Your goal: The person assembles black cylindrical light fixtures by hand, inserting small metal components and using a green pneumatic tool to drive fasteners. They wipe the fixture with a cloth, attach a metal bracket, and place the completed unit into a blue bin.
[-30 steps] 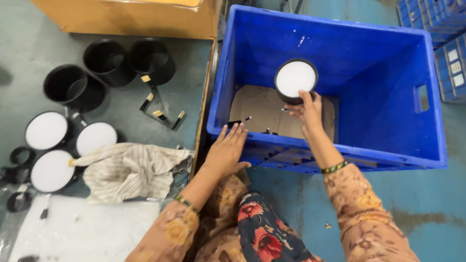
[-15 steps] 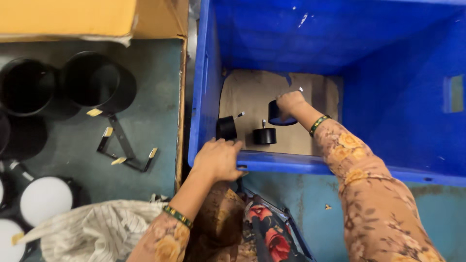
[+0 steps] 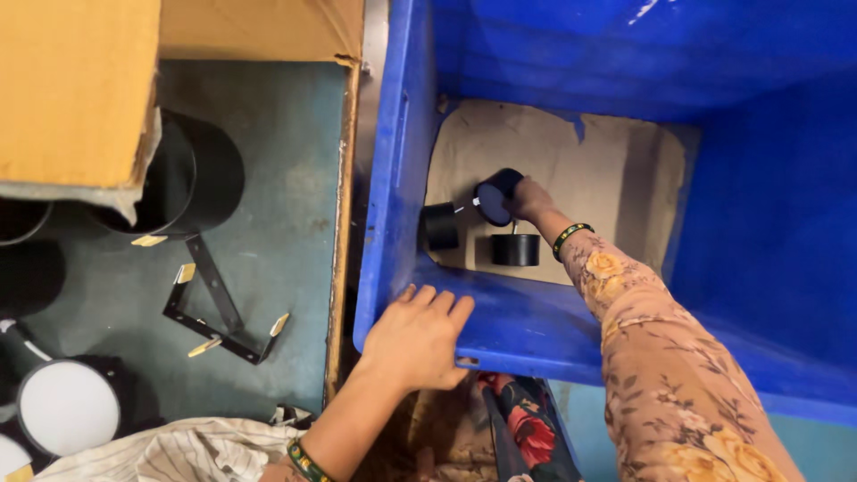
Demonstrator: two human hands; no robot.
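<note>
My right hand (image 3: 528,198) reaches deep into a big blue plastic crate (image 3: 768,205) and is shut on a round black lamp housing (image 3: 494,195), held just above the cardboard sheet (image 3: 589,170) on the crate's floor. Two other small black cylinders lie on that cardboard: one (image 3: 440,226) by the crate's left wall, one (image 3: 515,249) just below my hand. My left hand (image 3: 418,339) rests flat on the crate's near rim, fingers spread, holding nothing.
Left of the crate on the grey floor stand black cylindrical housings (image 3: 192,174), a black metal bracket (image 3: 219,312) with brass tips and a white-faced round lamp (image 3: 67,406). A brown cardboard box (image 3: 80,89) fills the upper left. Striped cloth (image 3: 178,451) lies at the bottom.
The view has closed in on the crate. My right hand has lowered the black housing to the crate's floor beside the two cylinders. My left hand stays on the rim.
</note>
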